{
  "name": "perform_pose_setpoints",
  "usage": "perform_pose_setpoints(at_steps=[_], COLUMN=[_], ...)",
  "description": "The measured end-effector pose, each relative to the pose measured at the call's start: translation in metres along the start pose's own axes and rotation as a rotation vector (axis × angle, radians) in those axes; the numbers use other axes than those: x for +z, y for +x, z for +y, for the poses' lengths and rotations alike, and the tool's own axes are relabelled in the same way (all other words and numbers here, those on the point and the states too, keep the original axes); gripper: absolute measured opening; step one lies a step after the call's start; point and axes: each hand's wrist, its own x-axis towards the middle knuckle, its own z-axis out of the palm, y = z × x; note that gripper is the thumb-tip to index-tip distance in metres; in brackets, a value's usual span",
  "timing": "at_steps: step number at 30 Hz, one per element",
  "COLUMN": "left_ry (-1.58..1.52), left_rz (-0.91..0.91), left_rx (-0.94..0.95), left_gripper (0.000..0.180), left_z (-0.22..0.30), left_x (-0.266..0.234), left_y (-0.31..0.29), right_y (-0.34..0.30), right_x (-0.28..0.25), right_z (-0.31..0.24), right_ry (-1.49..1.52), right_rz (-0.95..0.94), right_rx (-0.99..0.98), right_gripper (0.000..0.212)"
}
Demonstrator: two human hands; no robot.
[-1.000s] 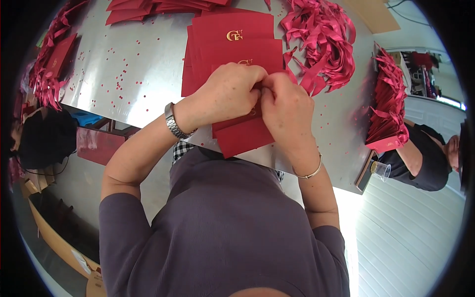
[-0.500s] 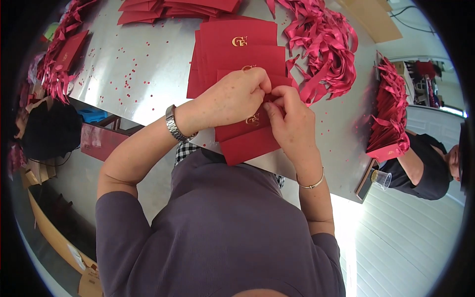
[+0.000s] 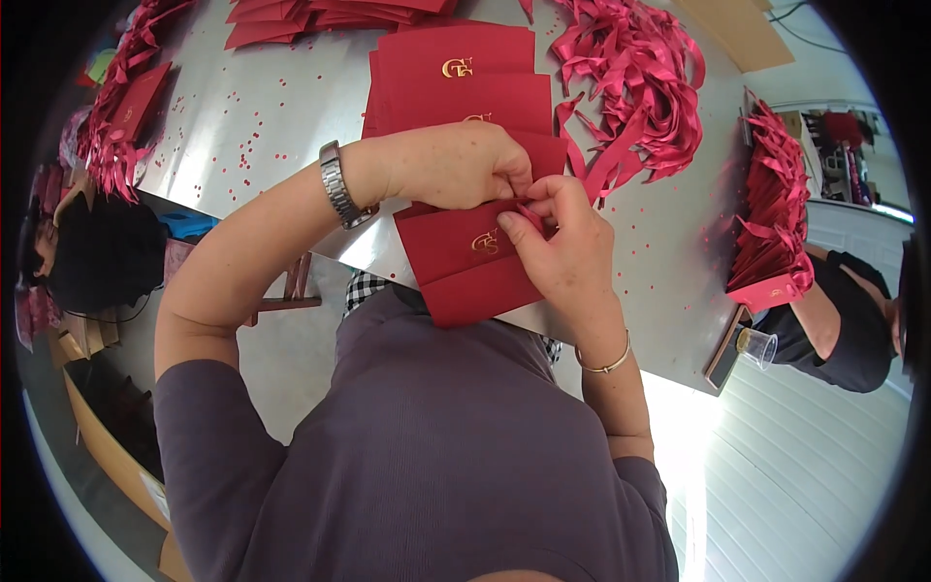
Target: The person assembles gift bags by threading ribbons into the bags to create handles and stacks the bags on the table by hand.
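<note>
A flat red paper bag [image 3: 463, 276] with gold print lies at the table's near edge, tilted, one corner over the edge. At its upper rim my right hand [image 3: 567, 247] pinches a short bit of pink-red ribbon [image 3: 529, 211] between thumb and fingers, the thumb resting on the bag's front. My left hand [image 3: 461, 167] reaches across from the left with fingers closed right beside that spot; what its fingertips hold is hidden. Beyond both hands lies an overlapping stack of the same red bags [image 3: 485, 53].
A heap of loose ribbons [image 3: 645, 97] lies to the right of the stack. Finished-looking bags with ribbons [image 3: 771, 223] stand at the far right beside a co-worker [image 3: 844, 320] and a plastic cup [image 3: 756, 347]. More red bags [image 3: 267, 21] lie at the back. Another person [image 3: 102, 247] is at the left.
The front bag has shifted slightly left and turned, apart from the stack behind. My left forearm has swung up and outward; a ribbon end now shows by my right thumb.
</note>
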Motion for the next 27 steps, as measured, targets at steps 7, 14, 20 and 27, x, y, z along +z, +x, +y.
perform_pose_setpoints(at_steps=[7, 14, 20, 27], left_ry=[0.257, 0.467, 0.408, -0.024], left_rz=[0.110, 0.686, 0.519, 0.545], left_rx=[-0.091, -0.279, -0.166, -0.300], left_gripper=[0.009, 0.014, 0.022, 0.017], left_z=[0.004, -0.011, 0.017, 0.020], left_x=[0.012, -0.015, 0.033, 0.040], left_y=[-0.008, -0.052, -0.075, -0.074], right_y=[0.002, -0.002, -0.005, -0.028], right_x=[-0.002, -0.005, -0.007, -0.043], right_z=[-0.001, 0.008, 0.011, 0.017], right_ry=[-0.129, -0.193, -0.213, -0.232], right_rz=[-0.089, -0.143, -0.132, -0.070], right_rx=[0.053, 0.139, 0.136, -0.054], right_gripper=[0.035, 0.036, 0.035, 0.056])
